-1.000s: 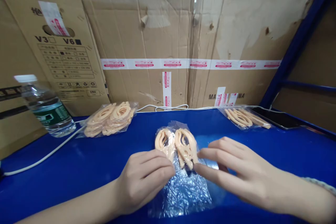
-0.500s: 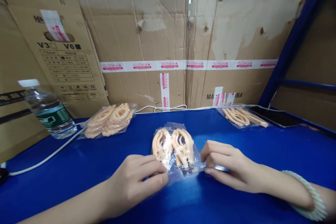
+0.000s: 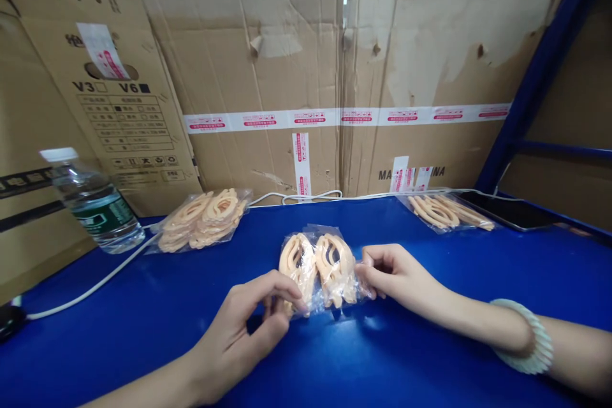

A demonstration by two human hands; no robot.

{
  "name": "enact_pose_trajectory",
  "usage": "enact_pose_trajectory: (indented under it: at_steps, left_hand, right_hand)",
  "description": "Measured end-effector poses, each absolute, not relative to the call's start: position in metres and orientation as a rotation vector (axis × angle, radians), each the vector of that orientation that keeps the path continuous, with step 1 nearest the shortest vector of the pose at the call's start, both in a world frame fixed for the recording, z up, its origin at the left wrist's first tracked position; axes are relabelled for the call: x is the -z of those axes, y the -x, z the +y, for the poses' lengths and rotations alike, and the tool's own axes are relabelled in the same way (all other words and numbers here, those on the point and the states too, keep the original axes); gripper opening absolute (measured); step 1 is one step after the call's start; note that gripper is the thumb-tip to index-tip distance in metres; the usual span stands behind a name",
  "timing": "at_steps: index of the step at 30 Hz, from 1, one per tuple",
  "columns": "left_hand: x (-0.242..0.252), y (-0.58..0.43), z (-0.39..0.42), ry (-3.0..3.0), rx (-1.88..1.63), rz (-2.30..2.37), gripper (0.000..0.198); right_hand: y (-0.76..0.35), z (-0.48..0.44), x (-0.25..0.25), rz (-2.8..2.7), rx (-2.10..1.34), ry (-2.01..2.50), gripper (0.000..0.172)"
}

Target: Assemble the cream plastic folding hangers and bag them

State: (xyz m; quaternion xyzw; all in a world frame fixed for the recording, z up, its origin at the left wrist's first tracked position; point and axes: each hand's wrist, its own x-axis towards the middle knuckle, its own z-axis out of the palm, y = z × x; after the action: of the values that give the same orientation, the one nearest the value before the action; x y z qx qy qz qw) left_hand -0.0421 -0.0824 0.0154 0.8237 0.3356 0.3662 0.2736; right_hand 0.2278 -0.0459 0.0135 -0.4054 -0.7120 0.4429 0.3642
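Two bundles of beige pieces (image 3: 348, 271) sit in a clear bag (image 3: 325, 229), mid-table. Our left hand (image 3: 236, 319) is loosely spread, fingertips at the bag's lower-left edge; our right hand (image 3: 399, 274) pinches its right edge. We see blue tabletop (image 3: 258, 233) reaching to the upright cardboard (image 3: 253, 166), with filled packets well apart at back left (image 3: 203, 220) and back right (image 3: 447, 213).

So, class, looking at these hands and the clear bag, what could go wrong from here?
The right hand seems to pinch the clear bag at its edge, so a hard pull might tear it. The left hand touches the other side, so uneven pressure could shift the beige pieces inside. The white cable passes close to the water bottle, so a snag might tip it.
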Motion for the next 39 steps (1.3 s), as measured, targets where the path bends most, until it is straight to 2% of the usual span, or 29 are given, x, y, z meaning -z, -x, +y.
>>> enact_pose_trajectory:
  at_steps: [2, 6, 7, 9, 13, 18, 23, 27, 32, 35, 39]
  left_hand:
    - [-0.015, 0.043, -0.084, -2.243, -1.023, 0.898, 0.040]
    - [-0.013, 0.036, -0.083, -2.126, -1.044, 1.090, 0.008]
    - [-0.014, 0.033, -0.082, -2.036, -1.028, 1.120, 0.007]
    - [-0.016, 0.030, -0.077, -1.856, -0.987, 1.133, 0.012]
    - [-0.022, 0.030, -0.069, -1.753, -0.905, 1.099, 0.017]
    - [-0.024, 0.031, -0.065, -1.863, -0.904, 1.166, 0.018]
    - [-0.023, 0.034, -0.060, -1.842, -0.826, 1.225, 0.022]
    - [-0.019, 0.035, -0.055, -2.076, -0.862, 1.271, 0.016]
    - [-0.011, 0.042, -0.053, -2.351, -0.908, 1.355, 0.018]
    - [-0.009, 0.050, -0.050, -2.424, -0.815, 1.519, 0.030]
    - [-0.010, 0.057, -0.046, -2.391, -0.560, 1.720, 0.046]
  right_hand:
    - [-0.227, -0.044, -0.013, -1.795, -1.194, 1.059, 0.031]
    - [-0.227, -0.043, -0.009, -1.742, -1.286, 1.061, 0.029]
    - [-0.227, -0.042, -0.007, -1.726, -1.299, 1.055, 0.029]
    - [-0.227, -0.040, -0.006, -1.684, -1.326, 1.060, 0.029]
    - [-0.226, -0.038, -0.003, -1.651, -1.343, 1.088, 0.040]
    - [-0.225, -0.036, 0.000, -1.811, -1.146, 1.067, 0.034]
    - [-0.224, -0.034, -0.003, -1.884, -1.103, 1.110, 0.033]
    - [-0.226, -0.031, -0.006, -2.000, -0.932, 1.137, 0.030]
    - [-0.230, -0.026, -0.005, -2.059, -0.776, 1.147, 0.027]
    - [-0.234, -0.022, -0.004, -2.088, -0.587, 1.166, 0.034]
    - [-0.243, -0.008, -0.002, -2.144, -0.510, 1.202, 0.059]
